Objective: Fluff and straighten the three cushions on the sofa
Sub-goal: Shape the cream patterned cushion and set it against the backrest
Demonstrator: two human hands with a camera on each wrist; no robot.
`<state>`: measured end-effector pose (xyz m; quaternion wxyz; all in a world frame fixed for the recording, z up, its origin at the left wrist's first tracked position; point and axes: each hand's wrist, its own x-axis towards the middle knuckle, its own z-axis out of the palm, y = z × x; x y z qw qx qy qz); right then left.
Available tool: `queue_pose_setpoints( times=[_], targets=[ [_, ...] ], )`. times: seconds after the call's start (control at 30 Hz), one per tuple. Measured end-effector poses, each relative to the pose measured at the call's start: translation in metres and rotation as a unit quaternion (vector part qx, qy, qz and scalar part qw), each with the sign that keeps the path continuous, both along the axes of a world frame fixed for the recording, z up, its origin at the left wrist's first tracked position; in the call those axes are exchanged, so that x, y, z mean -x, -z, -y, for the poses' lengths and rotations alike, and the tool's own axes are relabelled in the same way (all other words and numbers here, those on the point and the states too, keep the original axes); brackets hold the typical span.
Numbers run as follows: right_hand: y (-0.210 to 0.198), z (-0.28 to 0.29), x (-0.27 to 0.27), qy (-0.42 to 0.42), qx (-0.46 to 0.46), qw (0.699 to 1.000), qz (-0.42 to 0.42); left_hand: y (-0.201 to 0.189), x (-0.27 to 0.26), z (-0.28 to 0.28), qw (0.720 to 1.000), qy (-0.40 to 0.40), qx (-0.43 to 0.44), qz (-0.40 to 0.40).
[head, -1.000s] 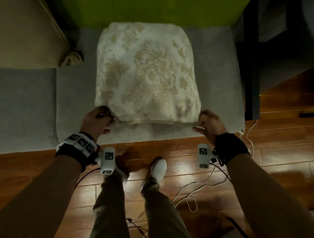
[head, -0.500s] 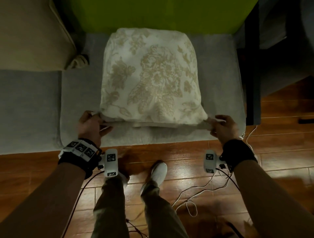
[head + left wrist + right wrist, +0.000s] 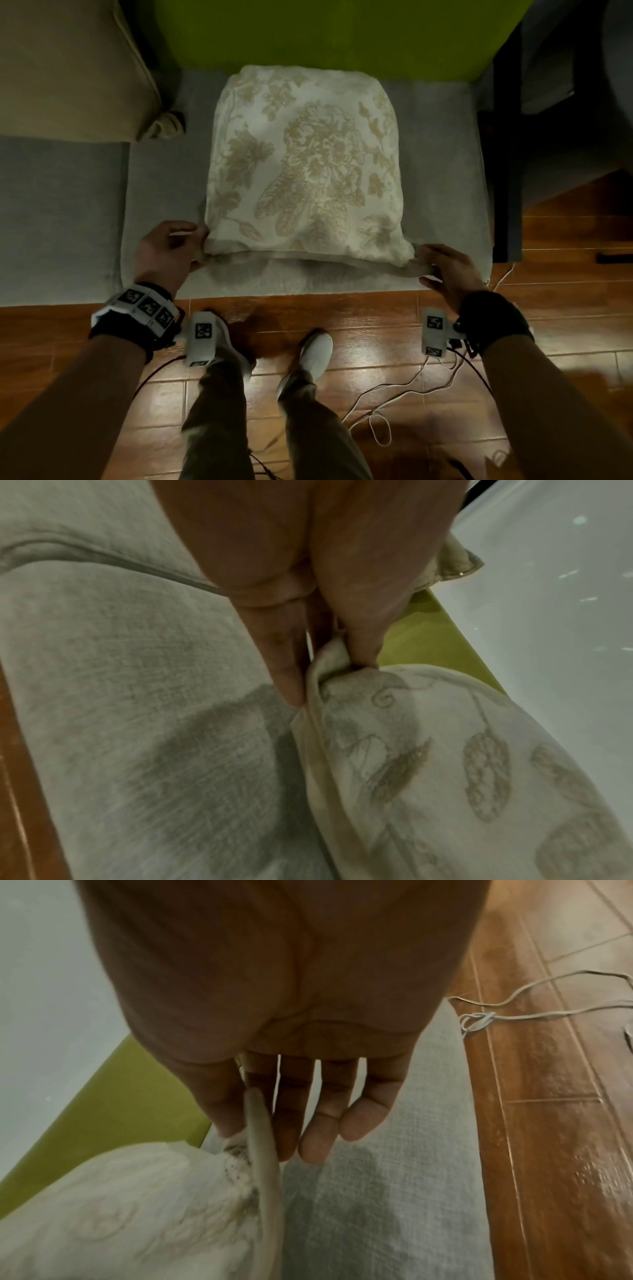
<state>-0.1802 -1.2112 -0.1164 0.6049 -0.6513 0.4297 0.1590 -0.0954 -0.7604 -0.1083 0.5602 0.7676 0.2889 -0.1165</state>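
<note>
Both hands, left hand [image 3: 164, 251] and right hand [image 3: 445, 270], pinch the floral cushion's [image 3: 308, 161] near corners; no legible writing

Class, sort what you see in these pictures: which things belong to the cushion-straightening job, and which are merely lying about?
Part of the job:
- floral cushion, lying on the grey sofa seat
- left hand, pinching its near left corner
- right hand, pinching its near right corner
- beige cushion at far left

Lying about:
- white cable on the wooden floor
- green backrest

Bare grey seat [image 3: 442, 192] flanking floral cushion [image 3: 308, 164], green backrest [image 3: 325, 34] behind
</note>
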Motion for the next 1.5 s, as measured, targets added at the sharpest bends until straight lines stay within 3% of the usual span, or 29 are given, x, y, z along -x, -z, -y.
queue_pose_setpoints(
  times=[0.13, 0.27, 0.37, 0.43, 0.5, 0.57, 0.7, 0.77, 0.87, 0.93, 1.0, 1.07, 1.2, 1.27, 1.3, 1.4, 1.5],
  targets=[
    [-0.003, -0.002, -0.003, -0.076, 0.023, 0.997, -0.017, 0.015, 0.011, -0.015, 0.99, 0.031, -0.128, 0.039],
    [0.004, 0.003, 0.0, -0.09, 0.105, 0.989, -0.054, 0.018, 0.022, -0.026, 0.976, 0.003, -0.215, 0.038],
    [0.003, -0.008, -0.007, -0.095, 0.132, 0.985, -0.056, 0.019, 0.022, -0.016, 0.98, 0.032, -0.193, 0.028],
    [0.002, -0.017, -0.013, -0.11, 0.138, 0.984, -0.022, 0.017, 0.016, -0.008, 0.985, 0.061, -0.16, -0.037],
    [0.001, -0.023, -0.021, -0.103, 0.154, 0.983, -0.012, 0.014, 0.011, -0.003, 0.974, 0.138, -0.159, -0.086],
    [0.002, -0.022, -0.025, -0.107, 0.173, 0.979, -0.012, 0.013, 0.007, -0.003, 0.967, 0.171, -0.171, -0.075],
    [0.01, -0.005, -0.024, -0.074, 0.199, 0.976, -0.038, 0.021, 0.004, -0.016, 0.991, 0.044, -0.127, -0.015],
    [0.018, 0.0, -0.02, -0.066, 0.207, 0.975, -0.054, 0.022, 0.006, -0.018, 0.993, 0.014, -0.109, -0.03],
    [0.01, -0.015, -0.023, -0.174, 0.302, 0.935, -0.073, 0.021, 0.01, -0.016, 0.981, 0.063, -0.162, -0.083],
    [0.002, -0.025, -0.025, -0.209, 0.36, 0.908, -0.04, 0.013, 0.007, -0.018, 0.967, 0.092, -0.22, -0.087],
    [-0.009, -0.038, -0.025, -0.22, 0.405, 0.886, 0.053, 0.004, 0.004, -0.019, 0.974, 0.09, -0.205, -0.022],
    [-0.026, -0.056, -0.03, -0.263, 0.454, 0.841, 0.134, -0.015, -0.005, -0.006, 0.971, 0.105, -0.2, 0.081],
    [-0.048, -0.103, -0.064, -0.385, 0.484, 0.752, 0.226, -0.049, -0.037, 0.045, 0.902, 0.249, -0.259, 0.239],
    [-0.036, -0.116, -0.082, -0.398, 0.485, 0.741, 0.239, -0.044, -0.053, 0.066, 0.84, 0.343, -0.317, 0.275],
    [-0.026, -0.119, -0.089, -0.396, 0.479, 0.748, 0.234, -0.035, -0.058, 0.073, 0.826, 0.375, -0.333, 0.257],
    [0.013, -0.121, -0.092, -0.416, 0.468, 0.761, 0.17, 0.001, -0.056, 0.085, 0.843, 0.418, -0.313, 0.13],
    [0.051, -0.125, -0.08, -0.451, 0.474, 0.746, 0.126, 0.039, -0.045, 0.082, 0.83, 0.436, -0.338, 0.085]
  ],
)
